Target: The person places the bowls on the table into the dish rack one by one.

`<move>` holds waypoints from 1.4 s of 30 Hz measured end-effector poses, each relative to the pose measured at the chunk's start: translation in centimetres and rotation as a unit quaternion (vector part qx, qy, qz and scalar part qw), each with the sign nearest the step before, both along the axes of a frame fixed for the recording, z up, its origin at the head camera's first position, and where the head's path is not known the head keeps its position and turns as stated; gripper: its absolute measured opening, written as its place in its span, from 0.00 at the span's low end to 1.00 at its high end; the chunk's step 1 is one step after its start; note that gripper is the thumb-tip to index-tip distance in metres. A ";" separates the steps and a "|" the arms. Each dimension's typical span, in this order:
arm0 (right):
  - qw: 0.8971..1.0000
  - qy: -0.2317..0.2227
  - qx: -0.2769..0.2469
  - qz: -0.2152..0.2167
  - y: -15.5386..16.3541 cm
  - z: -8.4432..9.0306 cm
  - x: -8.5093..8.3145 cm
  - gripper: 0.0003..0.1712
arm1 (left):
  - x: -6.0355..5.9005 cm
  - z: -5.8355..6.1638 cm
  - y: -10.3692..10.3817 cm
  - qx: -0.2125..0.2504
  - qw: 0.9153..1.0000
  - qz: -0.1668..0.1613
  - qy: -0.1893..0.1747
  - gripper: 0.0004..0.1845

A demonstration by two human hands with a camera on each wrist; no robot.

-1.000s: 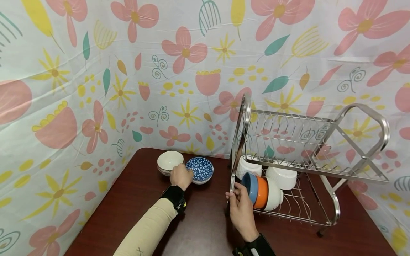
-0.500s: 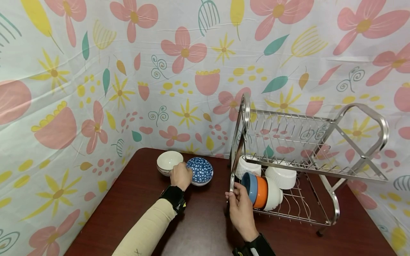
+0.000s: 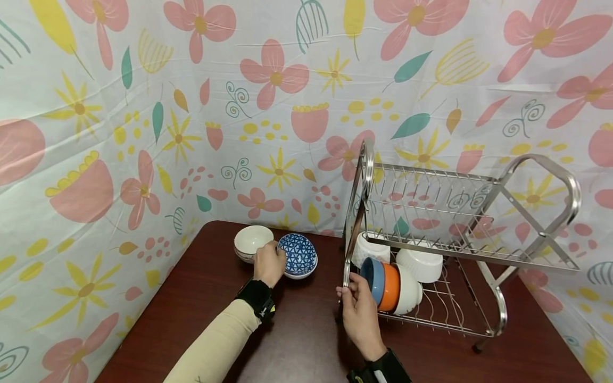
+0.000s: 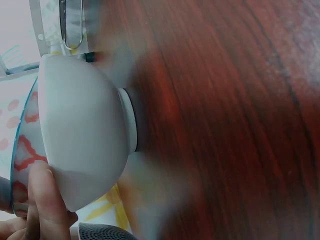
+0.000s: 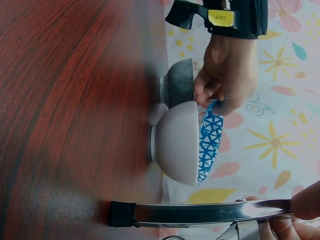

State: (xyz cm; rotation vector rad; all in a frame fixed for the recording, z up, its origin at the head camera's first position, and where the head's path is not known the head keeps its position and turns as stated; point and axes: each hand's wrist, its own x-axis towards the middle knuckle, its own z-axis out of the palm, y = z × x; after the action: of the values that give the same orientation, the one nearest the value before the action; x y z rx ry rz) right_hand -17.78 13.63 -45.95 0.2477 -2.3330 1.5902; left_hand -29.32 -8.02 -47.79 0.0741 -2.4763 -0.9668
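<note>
Left hand (image 3: 270, 263) pinching rim of blue patterned bowl (image 3: 298, 255), tilted on dark table (image 3: 297, 340) beside white bowl (image 3: 250, 242). Right hand (image 3: 360, 314) gripping front post of dish rack (image 3: 498, 306).

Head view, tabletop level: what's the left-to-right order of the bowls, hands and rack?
White bowl → left hand, gripping the rim of the blue patterned bowl → right hand, holding the dish rack's front post → blue-and-orange bowl on its side in the rack → white bowl in the rack.
</note>
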 end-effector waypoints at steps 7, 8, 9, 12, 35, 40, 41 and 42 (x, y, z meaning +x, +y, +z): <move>1.000 0.010 0.003 -0.001 0.5 -1.8 -0.9 0.21 | 0.4 -0.3 -0.5 0.047 0.999 -0.017 0.001 0.11; 1.000 0.012 0.003 -0.001 0.5 -1.8 -0.9 0.21 | 0.5 -0.4 -0.6 0.059 0.998 -0.020 0.000 0.11; 1.000 0.013 0.002 -0.001 0.5 -1.8 -0.9 0.21 | 0.5 -0.4 -0.7 0.076 0.997 -0.023 -0.002 0.12; 1.000 0.017 0.001 -0.001 0.3 -1.7 -0.9 0.21 | 0.8 -0.4 -1.0 0.142 0.989 -0.038 -0.016 0.13; 0.999 -0.013 -0.030 -0.003 0.4 -0.9 -0.6 0.28 | 6.3 1.4 0.7 0.298 0.951 -0.080 0.012 0.13; 0.999 0.047 -0.024 -0.011 0.2 -0.7 -0.2 0.24 | 7.4 1.6 1.3 0.311 0.947 -0.082 0.022 0.12; 0.998 0.062 -0.015 -0.018 0.2 -0.7 -0.1 0.22 | 7.6 1.7 1.4 0.314 0.945 -0.085 0.024 0.11; 0.997 0.076 -0.003 -0.027 0.2 -0.7 0.0 0.21 | 7.9 1.7 1.5 0.318 0.944 -0.088 0.025 0.11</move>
State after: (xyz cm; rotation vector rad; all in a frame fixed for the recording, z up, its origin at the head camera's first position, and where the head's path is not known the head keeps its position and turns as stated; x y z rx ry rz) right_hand -17.82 13.83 -46.62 0.2918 -2.2010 1.4976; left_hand -21.45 -6.52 -46.10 0.0366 -2.0524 -1.7886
